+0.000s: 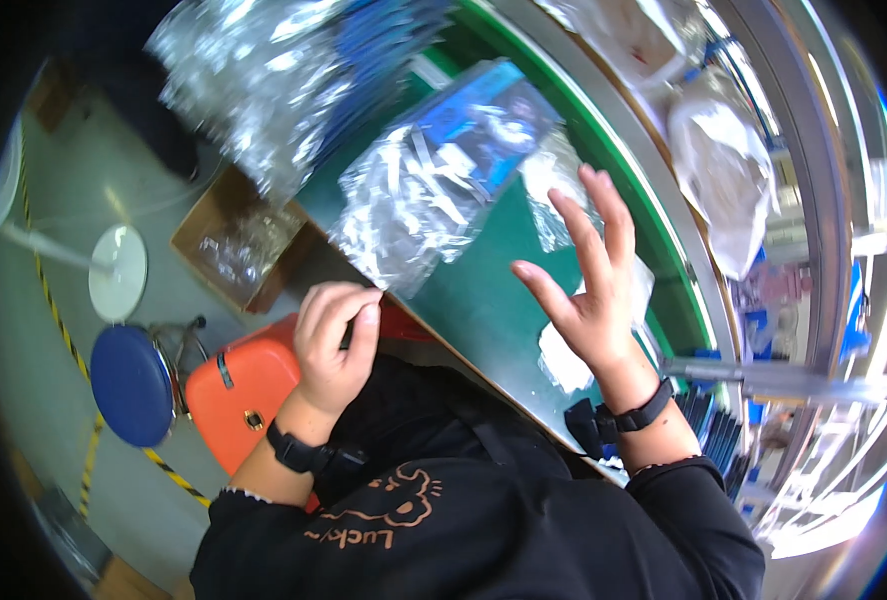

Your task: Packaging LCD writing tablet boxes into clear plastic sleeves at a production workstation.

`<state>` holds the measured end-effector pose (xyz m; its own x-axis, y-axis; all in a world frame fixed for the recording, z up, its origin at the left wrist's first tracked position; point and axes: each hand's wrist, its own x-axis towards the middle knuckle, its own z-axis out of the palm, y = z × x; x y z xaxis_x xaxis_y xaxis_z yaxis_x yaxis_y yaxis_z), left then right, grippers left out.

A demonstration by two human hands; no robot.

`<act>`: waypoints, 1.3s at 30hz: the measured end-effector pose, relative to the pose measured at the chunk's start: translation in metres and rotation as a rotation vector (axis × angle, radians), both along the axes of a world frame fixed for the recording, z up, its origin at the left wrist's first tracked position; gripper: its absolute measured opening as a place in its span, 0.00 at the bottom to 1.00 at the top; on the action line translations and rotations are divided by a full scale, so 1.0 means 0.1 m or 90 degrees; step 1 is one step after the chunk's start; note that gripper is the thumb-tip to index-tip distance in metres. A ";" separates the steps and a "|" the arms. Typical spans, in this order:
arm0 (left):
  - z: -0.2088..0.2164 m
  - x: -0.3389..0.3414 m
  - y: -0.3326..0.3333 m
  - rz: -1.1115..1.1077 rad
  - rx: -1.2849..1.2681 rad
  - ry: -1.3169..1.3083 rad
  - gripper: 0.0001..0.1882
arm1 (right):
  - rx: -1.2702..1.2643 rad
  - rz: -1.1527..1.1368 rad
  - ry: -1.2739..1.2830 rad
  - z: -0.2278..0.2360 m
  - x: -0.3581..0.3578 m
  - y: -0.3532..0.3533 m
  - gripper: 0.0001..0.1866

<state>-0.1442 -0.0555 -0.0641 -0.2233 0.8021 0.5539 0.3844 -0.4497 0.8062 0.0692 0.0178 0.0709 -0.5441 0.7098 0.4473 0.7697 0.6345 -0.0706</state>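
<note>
**Seeing a clear bag (394, 205) with blue contents (484, 115) lying on a green tabletop (484, 300)**

Holding the left hand (334, 335) half curled, right at the near corner of the clear bag; not showing whether pinching that corner or only touching it. Holding the right hand (599, 305) open above the tabletop, thumb and fingers spread well apart. Seeing the clear bag lying ahead of and between both hands, showing blue mainly toward its far end. Seeing a smaller clear packet (549, 200) lying just beside that bag, too blurred for telling what is inside. Farther left, seeing an open cardboard box (212, 202) standing beside the tabletop, containing crumpled clear plastic (234, 250). Farther ahead, seeing a stack of clear bags (254, 80) piled high, showing blue layers along one side. Beyond the tabletop at right, seeing a whitish plastic bag (724, 165), hiding its contents.
</note>
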 end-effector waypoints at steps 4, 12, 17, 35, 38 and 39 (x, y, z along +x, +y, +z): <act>0.08 0.06 0.01 -0.218 -0.117 0.021 0.02 | -0.082 -0.264 -0.008 -0.22 1.04 -0.41 0.25; 0.35 0.91 0.11 -0.564 -0.234 0.177 0.04 | -0.030 -0.856 -0.024 -0.87 2.62 -1.75 0.28; 0.20 1.73 0.42 -0.655 -0.049 0.329 0.06 | -0.104 -0.859 0.012 -1.18 2.65 -2.09 0.39; 0.30 2.55 0.66 -0.643 -0.018 0.365 0.07 | -0.349 -0.390 1.272 -0.64 2.26 -2.14 0.35; 0.30 2.58 0.70 -0.613 -0.044 0.355 0.05 | -0.562 -0.230 1.427 -0.87 2.24 -2.07 0.28; 0.31 2.60 0.71 -0.606 -0.050 0.360 0.05 | -0.634 -0.179 1.421 -0.91 2.22 -2.06 0.27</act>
<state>0.1156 0.0155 -0.0334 0.7720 0.5485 0.3212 0.2302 -0.7123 0.6630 0.2908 -0.1878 -0.0200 0.1441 0.9125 -0.3828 -0.7888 -0.1276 -0.6013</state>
